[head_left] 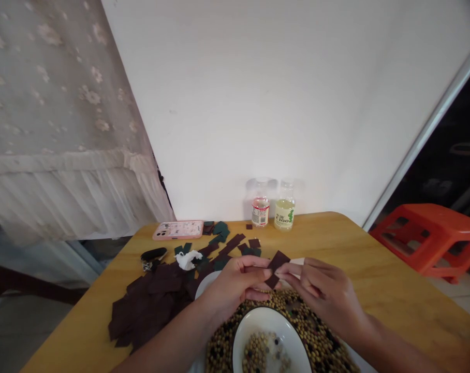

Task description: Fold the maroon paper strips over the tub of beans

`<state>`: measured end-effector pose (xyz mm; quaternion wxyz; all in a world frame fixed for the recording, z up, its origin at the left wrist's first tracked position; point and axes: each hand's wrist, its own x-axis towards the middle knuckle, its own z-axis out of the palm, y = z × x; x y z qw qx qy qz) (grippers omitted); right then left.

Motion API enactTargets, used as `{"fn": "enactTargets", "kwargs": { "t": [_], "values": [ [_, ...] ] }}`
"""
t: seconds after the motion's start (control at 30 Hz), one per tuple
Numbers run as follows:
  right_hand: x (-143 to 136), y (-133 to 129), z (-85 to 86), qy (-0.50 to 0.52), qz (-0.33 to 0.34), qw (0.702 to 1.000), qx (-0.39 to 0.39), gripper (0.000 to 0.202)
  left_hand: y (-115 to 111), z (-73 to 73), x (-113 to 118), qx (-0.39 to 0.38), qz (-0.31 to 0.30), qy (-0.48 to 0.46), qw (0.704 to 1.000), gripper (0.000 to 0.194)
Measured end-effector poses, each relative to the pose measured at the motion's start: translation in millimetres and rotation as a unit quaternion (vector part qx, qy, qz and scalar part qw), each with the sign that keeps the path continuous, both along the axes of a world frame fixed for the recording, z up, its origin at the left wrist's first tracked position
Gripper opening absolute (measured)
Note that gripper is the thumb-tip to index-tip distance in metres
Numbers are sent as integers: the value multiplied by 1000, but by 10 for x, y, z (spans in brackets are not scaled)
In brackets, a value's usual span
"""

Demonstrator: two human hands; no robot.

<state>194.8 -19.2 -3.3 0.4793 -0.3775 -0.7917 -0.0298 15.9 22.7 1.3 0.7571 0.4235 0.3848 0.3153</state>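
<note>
Head camera view: your two bare hands meet over a pale wooden table (382, 280). Your left hand (240, 280) pinches a dark brown, flat, rectangular piece (279, 259) between thumb and fingers, tilted cornerwise, probably to present its edge to the other hand. Your right hand (328, 287) has thumb and forefinger pressed together at that piece's right edge; whether anything tiny sits between them, you cannot tell from here.

Below lies a broad spread of small, round, tan and black beads or seeds (223, 334). A white, dark-rimmed bowl (263, 317) holding fewer of them rests on top, likely to keep some close to your fingers. Beside your left forearm, a loose heap of matching dark brown pieces (153, 305) seems placed for easy reach.

Two clear bottles stand near the white wall (274, 103), perhaps kept out of your way. The right bottle's pale label (284, 213) reads "C100"; the left bottle's red-and-white label (260, 212) carries a barcode and print too small to read.
</note>
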Motion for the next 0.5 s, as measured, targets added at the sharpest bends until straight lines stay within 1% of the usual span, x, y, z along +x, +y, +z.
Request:
{"fn": "enactTargets", "kwargs": {
  "t": [0.13,0.17,0.27,0.33,0.43,0.5],
  "values": [
    [-3,5,-5,-59,34,998,4,12,5,6,14,-5,6,0,1000,43],
    [0,8,-8,-62,37,997,6,13,5,9,17,-5,6,-1,1000,43],
    [9,14,-14,-23,19,1000,0,17,-2,17,18,1,10,3,1000,42],
    [9,8,-18,-15,16,1000,-4,19,-9,19,18,2,12,6,1000,42],
    [-1,-12,-24,-57,35,998,1,18,-15,15,22,-3,9,1,1000,39],
    [-7,-20,-25,-69,35,997,7,19,-16,10,27,-5,7,-9,1000,38]
  ]
}}
